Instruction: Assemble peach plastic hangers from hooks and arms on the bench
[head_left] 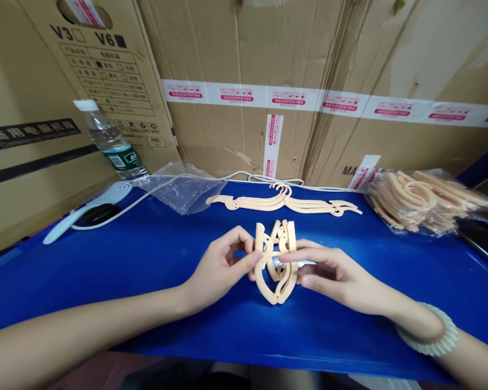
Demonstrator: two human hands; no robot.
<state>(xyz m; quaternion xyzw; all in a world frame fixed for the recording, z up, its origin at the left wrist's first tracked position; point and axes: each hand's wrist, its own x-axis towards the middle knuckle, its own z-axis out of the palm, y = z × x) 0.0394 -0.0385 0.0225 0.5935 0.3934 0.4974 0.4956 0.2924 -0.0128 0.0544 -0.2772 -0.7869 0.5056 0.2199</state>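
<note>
A folded peach-coloured plastic clothes hanger (277, 295) stands on the blue table between my hands, its two arms bent upward in a V. My left hand (223, 265) pinches its left arm between thumb and fingers. On the other side, my right hand (335, 273) has its fingers around the right arm, with the index finger reaching across the front. Another folded hanger (275, 233) shows partly behind it, mostly hidden. Farther back lies a row of unfolded hangers (264, 203), stretched out side by side with their hooks toward the boxes.
A plastic bag of folded hangers (418, 200) sits at the back right, near a dark object (482, 241). At the left are a water bottle (116, 146), a pale hairbrush (87, 211), a black item (101, 214), a white cable and an empty clear bag (183, 189). Cardboard boxes (236, 135) stand behind.
</note>
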